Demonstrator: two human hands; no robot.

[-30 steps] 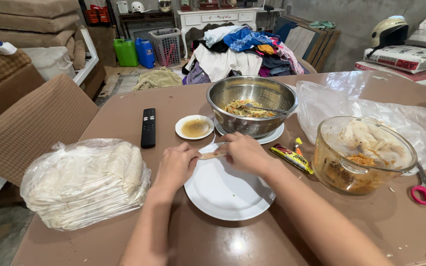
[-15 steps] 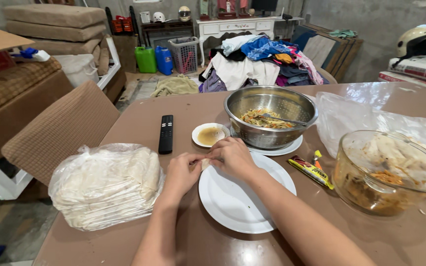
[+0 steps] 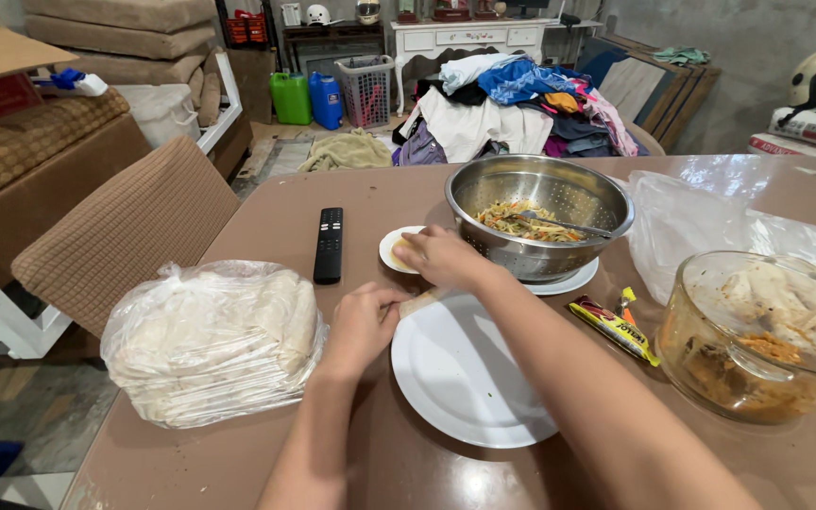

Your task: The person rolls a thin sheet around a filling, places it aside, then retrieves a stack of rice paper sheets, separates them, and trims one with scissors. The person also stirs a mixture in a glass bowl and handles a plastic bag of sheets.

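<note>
Pinching a pale roll (image 3: pixel 419 302), left hand (image 3: pixel 361 326); right hand (image 3: pixel 438 257) curled empty over sauce dish (image 3: pixel 391 250)

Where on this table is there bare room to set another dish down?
Bare tabletop runs between the remote and the chair-side edge, and along the near edge below the white plate. It is crowded from the small saucer and colander across to the glass bowl, where both hands work.
</note>
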